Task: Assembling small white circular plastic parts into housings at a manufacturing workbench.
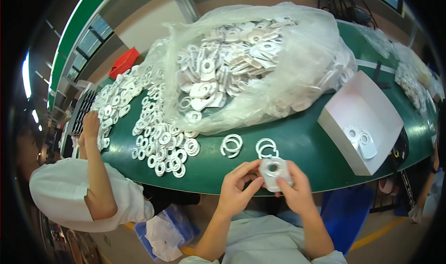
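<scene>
Between my two hands, just over the table's front edge, a white plastic part [271, 176] with a round hole is held up. My right hand [298, 189] grips its right side, thumb across the front face. At its left edge, the fingers and thumb of my left hand [238, 188] are closed on the part. Just beyond lie a few loose white rings [266, 147], some with a gap in them. Another small group of rings [231, 145] sits to their left. What the fingers behind the part do is hidden.
A large clear plastic bag [302, 104] full of white parts stands on the green table [209, 164]. White rings [165, 138] are heaped left of it. An open white box [341, 138] holds a few parts at right. A co-worker's arm [100, 171] reaches in at left, near a red bin [124, 62].
</scene>
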`<action>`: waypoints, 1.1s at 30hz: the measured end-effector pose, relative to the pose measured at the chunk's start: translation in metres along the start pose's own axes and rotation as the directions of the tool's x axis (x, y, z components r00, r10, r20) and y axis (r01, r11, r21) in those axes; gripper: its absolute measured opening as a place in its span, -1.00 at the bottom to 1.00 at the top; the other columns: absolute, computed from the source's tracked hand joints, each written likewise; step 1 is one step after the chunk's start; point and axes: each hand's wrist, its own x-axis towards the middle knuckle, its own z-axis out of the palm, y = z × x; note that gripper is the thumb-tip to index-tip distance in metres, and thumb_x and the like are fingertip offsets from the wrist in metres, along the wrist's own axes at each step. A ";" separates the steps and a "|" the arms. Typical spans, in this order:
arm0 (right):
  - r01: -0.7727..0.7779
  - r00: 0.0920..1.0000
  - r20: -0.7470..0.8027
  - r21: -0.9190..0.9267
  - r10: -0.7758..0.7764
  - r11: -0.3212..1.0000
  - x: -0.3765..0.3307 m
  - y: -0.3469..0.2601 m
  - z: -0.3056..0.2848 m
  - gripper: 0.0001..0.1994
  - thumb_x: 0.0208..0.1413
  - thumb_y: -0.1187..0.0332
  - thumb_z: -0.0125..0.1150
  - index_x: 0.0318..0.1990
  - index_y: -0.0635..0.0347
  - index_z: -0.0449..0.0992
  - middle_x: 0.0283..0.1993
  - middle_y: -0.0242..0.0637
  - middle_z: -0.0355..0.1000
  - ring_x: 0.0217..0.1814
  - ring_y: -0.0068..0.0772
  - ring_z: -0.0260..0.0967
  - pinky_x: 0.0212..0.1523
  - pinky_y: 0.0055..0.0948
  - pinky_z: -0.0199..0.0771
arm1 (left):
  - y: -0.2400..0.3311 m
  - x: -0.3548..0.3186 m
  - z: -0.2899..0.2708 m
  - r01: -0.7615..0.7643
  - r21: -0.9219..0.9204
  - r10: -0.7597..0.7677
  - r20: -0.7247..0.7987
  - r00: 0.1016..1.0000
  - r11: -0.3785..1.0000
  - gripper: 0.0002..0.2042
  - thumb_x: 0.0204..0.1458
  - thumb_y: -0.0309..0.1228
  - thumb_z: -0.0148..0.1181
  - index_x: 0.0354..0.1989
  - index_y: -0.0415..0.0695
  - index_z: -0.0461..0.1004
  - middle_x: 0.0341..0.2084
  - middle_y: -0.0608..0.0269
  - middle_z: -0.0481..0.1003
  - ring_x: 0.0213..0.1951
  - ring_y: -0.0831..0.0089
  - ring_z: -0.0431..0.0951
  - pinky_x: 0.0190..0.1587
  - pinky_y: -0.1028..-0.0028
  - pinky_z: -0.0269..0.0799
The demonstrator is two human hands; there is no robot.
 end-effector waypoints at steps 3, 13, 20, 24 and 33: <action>0.204 0.897 -0.353 -0.208 -0.267 0.957 -0.035 -0.032 -0.026 -0.51 0.07 0.64 0.06 0.20 0.34 0.21 0.05 -0.09 0.34 -0.21 -0.15 0.54 -0.60 -0.55 0.58 | 0.018 -0.004 -0.029 -0.080 0.347 0.128 -0.120 0.984 0.934 -0.73 -0.02 -0.67 0.16 -0.10 -0.26 0.52 -0.31 0.18 0.51 -0.26 0.51 0.50 -0.20 0.57 0.44; -0.119 0.715 -0.463 -0.818 -0.523 0.562 -0.034 -0.117 -0.193 -0.60 0.14 0.51 0.05 0.16 0.35 0.34 0.02 -0.13 0.43 -0.04 -0.44 0.36 0.02 -0.47 0.33 | 0.017 0.138 -0.156 -0.018 0.997 0.545 -0.024 0.838 0.071 -0.80 -0.16 -0.53 0.26 -0.29 -0.18 0.58 -0.33 0.11 0.56 -0.28 0.18 0.53 -0.17 0.32 0.43; -0.172 0.717 -0.510 -0.790 -0.475 0.588 -0.022 -0.123 -0.163 -0.64 0.11 0.53 0.10 0.10 0.32 0.41 -0.03 -0.11 0.47 -0.05 -0.52 0.41 -0.28 -0.59 0.33 | 0.019 0.146 -0.156 -0.029 0.995 0.555 0.078 0.828 -0.098 -0.82 -0.17 -0.54 0.26 -0.33 -0.18 0.60 -0.37 0.15 0.58 -0.25 0.13 0.52 -0.17 0.22 0.41; 0.107 0.532 -0.450 -0.804 -0.717 0.584 -0.034 -0.115 -0.143 -0.72 0.18 0.50 0.02 0.03 0.32 0.46 -0.02 -0.19 0.47 -0.05 -0.53 0.41 -0.31 -0.62 0.33 | 0.050 0.115 -0.123 -0.099 0.986 0.763 -0.042 0.645 0.137 -0.84 -0.11 -0.58 0.21 -0.31 -0.19 0.59 -0.44 0.14 0.58 -0.34 0.17 0.54 -0.25 0.28 0.43; 0.474 0.873 0.038 -0.300 -0.487 0.828 -0.001 -0.012 0.035 -0.49 0.19 0.43 0.01 0.28 0.39 0.12 0.22 -0.03 0.24 0.23 -0.29 0.26 -0.03 -0.32 0.49 | -0.001 -0.002 0.035 -0.432 0.794 0.703 0.007 0.711 0.428 -0.66 -0.28 -0.68 0.28 -0.22 -0.21 0.57 -0.26 0.10 0.58 -0.27 0.21 0.61 -0.23 0.38 0.52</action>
